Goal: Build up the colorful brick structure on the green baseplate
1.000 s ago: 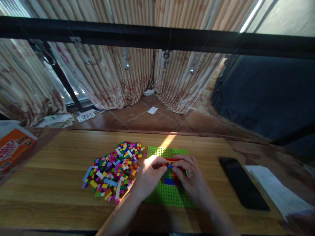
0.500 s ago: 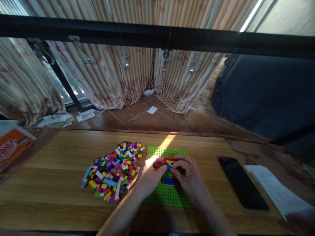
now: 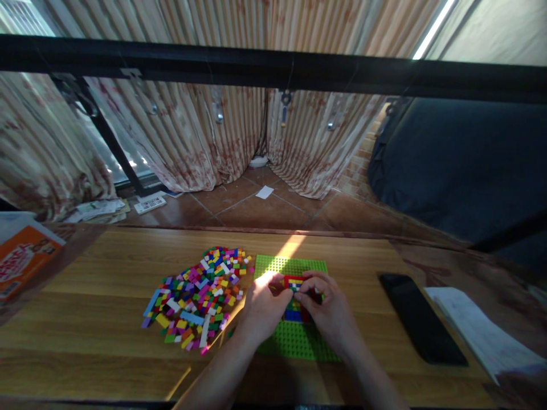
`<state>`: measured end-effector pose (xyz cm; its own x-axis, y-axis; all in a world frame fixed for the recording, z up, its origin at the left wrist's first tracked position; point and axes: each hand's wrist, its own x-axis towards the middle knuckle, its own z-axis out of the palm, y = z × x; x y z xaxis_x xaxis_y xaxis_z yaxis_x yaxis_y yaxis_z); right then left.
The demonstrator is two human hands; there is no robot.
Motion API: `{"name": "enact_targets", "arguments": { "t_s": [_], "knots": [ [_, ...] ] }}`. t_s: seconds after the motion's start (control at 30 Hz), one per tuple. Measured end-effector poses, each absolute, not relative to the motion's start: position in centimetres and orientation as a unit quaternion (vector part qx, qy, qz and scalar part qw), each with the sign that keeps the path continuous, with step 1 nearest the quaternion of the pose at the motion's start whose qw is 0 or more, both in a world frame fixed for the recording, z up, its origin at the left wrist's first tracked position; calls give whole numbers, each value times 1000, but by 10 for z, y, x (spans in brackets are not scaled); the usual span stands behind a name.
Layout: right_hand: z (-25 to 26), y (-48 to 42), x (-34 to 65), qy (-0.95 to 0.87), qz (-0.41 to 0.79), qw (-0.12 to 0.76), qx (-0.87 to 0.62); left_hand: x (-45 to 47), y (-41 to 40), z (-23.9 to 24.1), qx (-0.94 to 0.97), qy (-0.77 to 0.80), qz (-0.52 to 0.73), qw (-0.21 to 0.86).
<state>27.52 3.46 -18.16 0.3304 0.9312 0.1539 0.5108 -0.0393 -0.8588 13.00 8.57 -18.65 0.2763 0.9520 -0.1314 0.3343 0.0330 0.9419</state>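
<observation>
A green studded baseplate (image 3: pixel 294 341) lies on the wooden table, bearing a small build of toy bricks (image 3: pixel 293 315) in red, blue, yellow, white and green. From the left, my left hand (image 3: pixel 265 307) reaches over it, the thumb bent in to the middle of the build and the fingers curled at its left edge. My right hand (image 3: pixel 327 302) comes from the right, thumb and index finger drawn together over the build. The two thumb tips almost meet. Anything pinched between the fingertips is too small or hidden to make out. The hands cover both sides of the build.
Left of the baseplate spreads a pile of loose toy bricks (image 3: pixel 192 299). A black phone (image 3: pixel 421 319) and white paper (image 3: pixel 478 324) lie to the right. An orange-labelled box (image 3: pixel 25 256) stands at the far left. A dark bar (image 3: pixel 273 68) crosses beyond the table before curtains.
My left hand has shifted slightly right and its thumb has slid further over the build, closer to the right thumb. My right hand stays nearly in place.
</observation>
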Motion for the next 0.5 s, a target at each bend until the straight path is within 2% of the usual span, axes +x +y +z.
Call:
{"name": "enact_targets", "arguments": {
  "t_s": [0.13, 0.3, 0.5],
  "knots": [
    [-181, 34, 281, -521, 266, 470, -662, 129, 85, -185, 616, 510, 310, 514],
    [-182, 36, 295, -413, 323, 554, -647, 128, 88, -185, 579, 493, 303, 574],
    [-185, 36, 297, -371, 352, 546, -664, 131, 86, -176, 616, 553, 250, 502]
  ]
}}
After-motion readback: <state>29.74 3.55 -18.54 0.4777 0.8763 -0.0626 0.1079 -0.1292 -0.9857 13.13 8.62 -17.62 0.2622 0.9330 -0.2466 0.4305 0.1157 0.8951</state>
